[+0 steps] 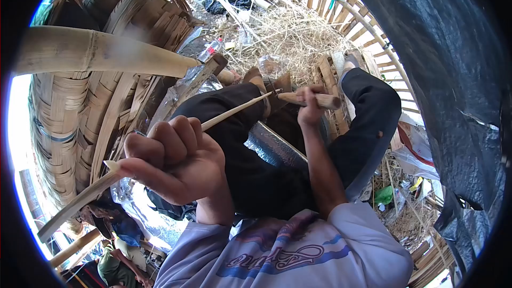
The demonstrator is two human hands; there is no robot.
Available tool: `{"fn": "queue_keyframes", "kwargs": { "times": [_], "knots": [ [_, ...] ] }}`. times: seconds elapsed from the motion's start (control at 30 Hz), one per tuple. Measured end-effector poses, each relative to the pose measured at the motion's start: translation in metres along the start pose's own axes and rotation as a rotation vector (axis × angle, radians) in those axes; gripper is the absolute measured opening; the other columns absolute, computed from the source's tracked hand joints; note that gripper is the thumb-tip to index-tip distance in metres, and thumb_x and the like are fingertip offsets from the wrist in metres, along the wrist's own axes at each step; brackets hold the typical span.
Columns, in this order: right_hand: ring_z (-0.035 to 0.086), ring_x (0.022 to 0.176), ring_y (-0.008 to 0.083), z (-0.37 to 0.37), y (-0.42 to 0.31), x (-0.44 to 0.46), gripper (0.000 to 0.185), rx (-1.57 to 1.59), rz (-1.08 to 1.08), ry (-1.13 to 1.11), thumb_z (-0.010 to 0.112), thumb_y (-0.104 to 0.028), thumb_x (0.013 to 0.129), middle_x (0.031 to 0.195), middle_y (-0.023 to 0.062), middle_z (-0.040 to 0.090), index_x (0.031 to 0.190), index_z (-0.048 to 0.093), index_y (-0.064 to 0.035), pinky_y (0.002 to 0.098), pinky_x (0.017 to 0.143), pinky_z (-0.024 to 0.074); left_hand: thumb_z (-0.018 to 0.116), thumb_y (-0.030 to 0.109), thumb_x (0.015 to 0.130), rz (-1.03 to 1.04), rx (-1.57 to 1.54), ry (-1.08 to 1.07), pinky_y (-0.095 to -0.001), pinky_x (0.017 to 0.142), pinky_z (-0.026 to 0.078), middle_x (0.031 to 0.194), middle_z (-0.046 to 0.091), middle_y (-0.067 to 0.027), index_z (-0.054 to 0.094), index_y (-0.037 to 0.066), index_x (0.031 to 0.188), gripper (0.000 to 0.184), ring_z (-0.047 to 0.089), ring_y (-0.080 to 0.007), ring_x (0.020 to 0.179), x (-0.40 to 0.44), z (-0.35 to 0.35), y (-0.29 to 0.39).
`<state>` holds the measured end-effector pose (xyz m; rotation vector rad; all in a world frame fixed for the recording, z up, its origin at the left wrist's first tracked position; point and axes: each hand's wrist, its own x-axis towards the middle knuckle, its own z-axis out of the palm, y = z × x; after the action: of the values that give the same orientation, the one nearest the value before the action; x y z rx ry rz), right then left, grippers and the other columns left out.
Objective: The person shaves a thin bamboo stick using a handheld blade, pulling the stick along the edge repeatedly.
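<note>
My left hand (181,152) is closed around a long, pale bamboo strip (234,111), which slants across my lap from lower left to upper right. One end of the strip sticks out past the thumb side of the fist. My right hand (311,108) grips the wooden handle (328,101) of a knife. The knife's thin dark blade (274,88) meets or crosses the far end of the strip; whether it is cutting in cannot be made out. Beneath, a shiny metallic sheet (274,146) lies between my legs.
A thick bamboo pole (106,50) juts in at left, above stacked woven bamboo panels (66,128). Dry shavings (290,34) cover the ground ahead, with a plastic bottle (210,49). A dark tarp (437,64) hangs at right. Another person (120,264) sits at lower left.
</note>
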<state>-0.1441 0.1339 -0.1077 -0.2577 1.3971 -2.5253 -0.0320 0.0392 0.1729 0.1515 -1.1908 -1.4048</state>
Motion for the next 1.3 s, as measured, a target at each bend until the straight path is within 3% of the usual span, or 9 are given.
{"fn": "queue_keyframes", "kwargs": {
  "times": [0.17, 0.43, 0.5, 0.7, 0.83, 0.93, 1.03, 1.1, 1.3],
  "knots": [
    [0.054, 0.060, 0.0094, -0.006, 0.019, 0.007, 0.006, -0.283, 0.102, -0.020, 0.057, -0.001, 0.079, 0.068, 0.0031, 0.055, 0.080, 0.053, -0.0045, 0.0228, 0.055, 0.0434, 0.031, 0.041, 0.099, -0.016, -0.031, 0.014, -0.0252, 0.041, 0.008, 0.050, 0.015, 0.0051, 0.026, 0.016, 0.067, 0.041, 0.009, -0.0057, 0.045, 0.000, 0.003, 0.000],
    [0.051, 0.056, 0.0080, -0.013, 0.026, 0.003, 0.008, -0.281, -0.024, -0.028, 0.056, 0.001, 0.080, 0.065, 0.0021, 0.052, 0.075, 0.051, -0.0033, 0.0242, 0.052, 0.0439, 0.030, 0.042, 0.099, -0.023, -0.053, -0.012, -0.0256, 0.041, 0.008, 0.051, 0.016, 0.0049, 0.026, 0.016, 0.066, 0.042, 0.009, -0.0058, 0.045, 0.000, 0.004, -0.001],
    [0.048, 0.059, 0.0081, -0.009, 0.019, 0.009, 0.007, -0.081, 0.166, 0.064, 0.056, -0.002, 0.080, 0.067, 0.0026, 0.051, 0.078, 0.050, -0.0060, 0.0229, 0.054, 0.0394, 0.031, 0.042, 0.099, -0.019, -0.052, -0.016, -0.0255, 0.041, 0.008, 0.051, 0.016, 0.0048, 0.026, 0.016, 0.066, 0.042, 0.009, -0.0059, 0.045, -0.001, 0.008, -0.001],
    [0.054, 0.063, 0.0087, -0.014, 0.024, -0.008, 0.008, -0.490, -0.215, -0.103, 0.060, -0.004, 0.077, 0.068, 0.0008, 0.052, 0.073, 0.053, -0.0060, 0.0237, 0.057, 0.0448, 0.032, 0.041, 0.099, -0.027, -0.040, -0.039, -0.0252, 0.042, 0.009, 0.050, 0.016, 0.0047, 0.027, 0.016, 0.066, 0.042, 0.009, -0.0060, 0.045, -0.003, 0.006, -0.001],
    [0.053, 0.061, 0.0091, 0.002, 0.009, -0.002, 0.008, -0.171, 0.184, 0.126, 0.061, -0.004, 0.076, 0.068, 0.0007, 0.053, 0.077, 0.053, -0.0059, 0.0234, 0.060, 0.0446, 0.032, 0.042, 0.099, -0.012, -0.027, -0.036, -0.0253, 0.042, 0.009, 0.051, 0.016, 0.0050, 0.028, 0.016, 0.067, 0.041, 0.009, -0.0061, 0.045, -0.002, 0.004, -0.001],
    [0.052, 0.061, 0.0090, -0.001, 0.015, -0.002, 0.007, 0.008, 0.131, 0.092, 0.060, -0.004, 0.077, 0.069, 0.0000, 0.053, 0.078, 0.053, -0.0063, 0.0232, 0.060, 0.0434, 0.032, 0.042, 0.099, -0.017, -0.005, -0.056, -0.0254, 0.042, 0.009, 0.051, 0.016, 0.0050, 0.028, 0.016, 0.067, 0.041, 0.009, -0.0062, 0.045, 0.002, 0.003, -0.002],
    [0.053, 0.054, 0.0075, -0.005, 0.019, 0.004, 0.009, -0.340, -0.079, 0.022, 0.061, -0.003, 0.078, 0.064, 0.0009, 0.052, 0.074, 0.053, -0.0048, 0.0222, 0.047, 0.0437, 0.031, 0.042, 0.099, -0.014, -0.027, -0.025, -0.0254, 0.042, 0.009, 0.051, 0.016, 0.0048, 0.028, 0.016, 0.067, 0.041, 0.009, -0.0063, 0.046, 0.000, 0.006, -0.002],
    [0.052, 0.053, 0.0084, -0.002, 0.019, 0.010, 0.010, -0.142, 0.156, 0.118, 0.060, -0.002, 0.077, 0.065, 0.0019, 0.052, 0.073, 0.051, -0.0043, 0.0232, 0.050, 0.0449, 0.031, 0.043, 0.099, -0.018, 0.004, -0.001, -0.0254, 0.042, 0.009, 0.051, 0.016, 0.0047, 0.027, 0.016, 0.067, 0.042, 0.009, -0.0065, 0.046, 0.002, 0.002, -0.001],
    [0.049, 0.053, 0.0078, -0.007, 0.012, 0.004, 0.010, -0.001, 0.028, 0.022, 0.059, 0.001, 0.077, 0.061, 0.0007, 0.051, 0.073, 0.051, -0.0041, 0.0229, 0.049, 0.0422, 0.030, 0.046, 0.098, 0.017, -0.061, -0.088, -0.0232, 0.041, 0.011, 0.050, 0.019, 0.0046, 0.028, 0.014, 0.070, 0.043, 0.010, -0.0055, 0.044, 0.002, -0.008, -0.002]
  ]
}}
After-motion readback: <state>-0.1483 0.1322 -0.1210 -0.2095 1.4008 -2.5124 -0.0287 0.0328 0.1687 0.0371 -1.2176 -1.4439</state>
